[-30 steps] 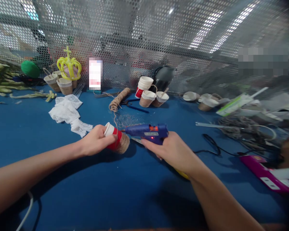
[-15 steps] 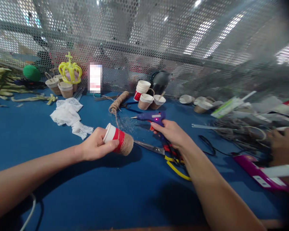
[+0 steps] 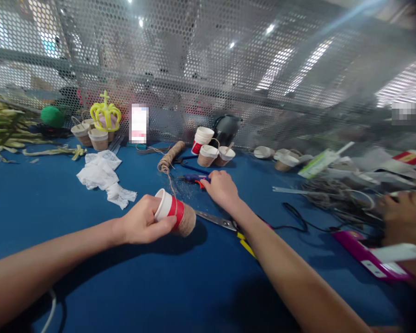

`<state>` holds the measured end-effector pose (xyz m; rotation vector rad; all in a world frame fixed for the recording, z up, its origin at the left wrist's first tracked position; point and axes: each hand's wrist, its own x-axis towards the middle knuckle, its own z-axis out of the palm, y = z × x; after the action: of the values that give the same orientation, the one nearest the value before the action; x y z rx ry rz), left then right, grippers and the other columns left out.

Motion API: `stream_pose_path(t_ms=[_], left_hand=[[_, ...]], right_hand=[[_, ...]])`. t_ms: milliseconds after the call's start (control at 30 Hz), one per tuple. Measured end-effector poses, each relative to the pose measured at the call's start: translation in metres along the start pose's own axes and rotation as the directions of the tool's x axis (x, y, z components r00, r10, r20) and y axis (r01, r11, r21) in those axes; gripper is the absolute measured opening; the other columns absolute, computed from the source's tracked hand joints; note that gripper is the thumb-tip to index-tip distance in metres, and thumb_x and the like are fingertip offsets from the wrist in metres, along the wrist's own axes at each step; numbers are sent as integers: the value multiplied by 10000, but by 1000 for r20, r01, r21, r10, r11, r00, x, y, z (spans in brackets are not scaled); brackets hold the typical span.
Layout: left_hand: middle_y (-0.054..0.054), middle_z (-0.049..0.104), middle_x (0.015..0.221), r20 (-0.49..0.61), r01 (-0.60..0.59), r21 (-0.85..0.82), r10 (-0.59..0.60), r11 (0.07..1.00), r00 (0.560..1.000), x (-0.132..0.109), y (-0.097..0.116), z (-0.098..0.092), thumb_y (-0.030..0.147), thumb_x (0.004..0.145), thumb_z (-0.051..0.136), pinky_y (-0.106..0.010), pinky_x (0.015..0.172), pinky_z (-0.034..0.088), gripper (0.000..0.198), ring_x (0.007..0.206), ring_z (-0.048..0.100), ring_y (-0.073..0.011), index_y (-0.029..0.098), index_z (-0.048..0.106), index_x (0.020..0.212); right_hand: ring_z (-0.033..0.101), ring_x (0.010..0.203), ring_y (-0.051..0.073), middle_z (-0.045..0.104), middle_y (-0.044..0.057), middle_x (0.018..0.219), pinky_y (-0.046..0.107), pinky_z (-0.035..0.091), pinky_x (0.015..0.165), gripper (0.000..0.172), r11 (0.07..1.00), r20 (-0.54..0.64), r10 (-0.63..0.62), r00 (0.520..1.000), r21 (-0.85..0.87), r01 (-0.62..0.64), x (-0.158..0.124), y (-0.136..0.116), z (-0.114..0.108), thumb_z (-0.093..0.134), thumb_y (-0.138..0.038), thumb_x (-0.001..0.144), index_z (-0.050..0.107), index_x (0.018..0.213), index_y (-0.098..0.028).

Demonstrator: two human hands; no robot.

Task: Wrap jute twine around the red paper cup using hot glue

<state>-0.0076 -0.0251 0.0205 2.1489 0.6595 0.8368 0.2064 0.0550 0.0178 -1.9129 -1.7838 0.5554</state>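
My left hand (image 3: 140, 222) is closed round a red-and-white paper cup (image 3: 178, 213), tilted on its side with its mouth toward me. Jute twine covers the base end of the cup, and a strand runs from it to the twine bundle (image 3: 171, 157) behind. My right hand (image 3: 223, 189) is wrapped over a blue hot glue gun (image 3: 193, 178) with an orange trigger, low over the table, nozzle to the left; most of its handle is hidden. Under my right forearm lie scissors (image 3: 217, 220) with yellow on the handles, partly covered.
Behind are twine-wrapped cups (image 3: 208, 156), a dark rounded object (image 3: 227, 127) and a perforated metal screen (image 3: 173, 55). White cloth (image 3: 102, 173) and a yellow crown (image 3: 105, 113) are left. A magenta power strip (image 3: 355, 247), a black cable (image 3: 294, 217) and another person's hand (image 3: 404, 210) are right.
My right hand has moved left and turned over the glue gun, which now shows less and sits lower. The left hand still holds the cup. The whole view has shifted slightly.
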Motion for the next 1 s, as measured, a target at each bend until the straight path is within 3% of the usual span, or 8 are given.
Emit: stream_pose_path(t_ms=[167, 267, 333, 433, 567, 733, 867, 1000], left_hand=[[50, 357, 491, 38, 50, -11, -50, 999, 998, 1, 5, 1, 175, 749, 389, -200, 468, 298, 214, 456, 322, -74, 167, 404, 536], [50, 353, 489, 51, 60, -5, -60, 998, 997, 0, 4, 4, 174, 737, 399, -204, 475, 294, 220, 460, 323, -74, 169, 388, 518], [52, 347, 487, 63, 96, -28, -94, 995, 994, -1, 2, 6, 188, 735, 409, -205, 469, 281, 222, 460, 312, -72, 168, 383, 516], [57, 329, 492, 60, 244, -176, -237, 954, 970, -1, -4, 8, 258, 746, 419, -200, 447, 251, 241, 462, 283, -67, 162, 380, 528], [58, 349, 511, 71, 433, -430, -448, 792, 891, 2, -10, 9, 313, 730, 441, -194, 444, 235, 233, 461, 282, -58, 149, 408, 568], [53, 410, 493, 90, 525, -588, -596, 615, 798, 6, -14, 12, 252, 673, 461, -185, 428, 243, 151, 432, 329, -55, 143, 432, 573], [46, 422, 458, 103, 563, -597, -641, 572, 760, 8, -12, 12, 257, 660, 450, -194, 411, 245, 167, 405, 347, -63, 149, 418, 536], [56, 391, 443, 105, 570, -565, -633, 597, 767, 8, -9, 13, 259, 658, 456, -196, 400, 218, 186, 396, 314, -57, 153, 400, 516]], right_hand=[[579, 821, 153, 656, 51, 856, 246, 426, 695, 414, 966, 304, -211, 929, 210, 150, -41, -35, 4, 361, -467, 813, 657, 788, -178], [580, 801, 130, 653, 47, 882, 256, 431, 722, 347, 817, 445, -343, 827, 576, 29, -59, -44, 10, 436, -436, 792, 635, 890, -169], [569, 818, 130, 639, 44, 911, 266, 423, 747, 235, 670, 411, -373, 832, 740, -66, -64, -45, 12, 570, -356, 719, 640, 838, -166], [550, 813, 118, 632, 15, 875, 257, 405, 763, 121, 593, 290, -335, 896, 804, -39, -65, -41, 10, 633, -294, 663, 650, 686, -177], [532, 669, 79, 615, -29, 687, 233, 403, 709, 91, 577, 176, -304, 936, 816, 34, -66, -37, 3, 626, -283, 679, 644, 667, -194], [516, 602, 67, 597, -28, 648, 219, 411, 651, 104, 588, 47, -322, 946, 793, 161, -69, -38, -2, 598, -272, 716, 631, 687, -178], [524, 611, 76, 596, -21, 648, 223, 418, 651, 108, 642, -25, -327, 945, 727, 241, -70, -38, -1, 589, -265, 724, 618, 688, -167], [533, 634, 90, 595, -15, 651, 232, 424, 655, 123, 686, -62, -349, 935, 663, 300, -68, -37, 2, 581, -274, 729, 608, 681, -165]])
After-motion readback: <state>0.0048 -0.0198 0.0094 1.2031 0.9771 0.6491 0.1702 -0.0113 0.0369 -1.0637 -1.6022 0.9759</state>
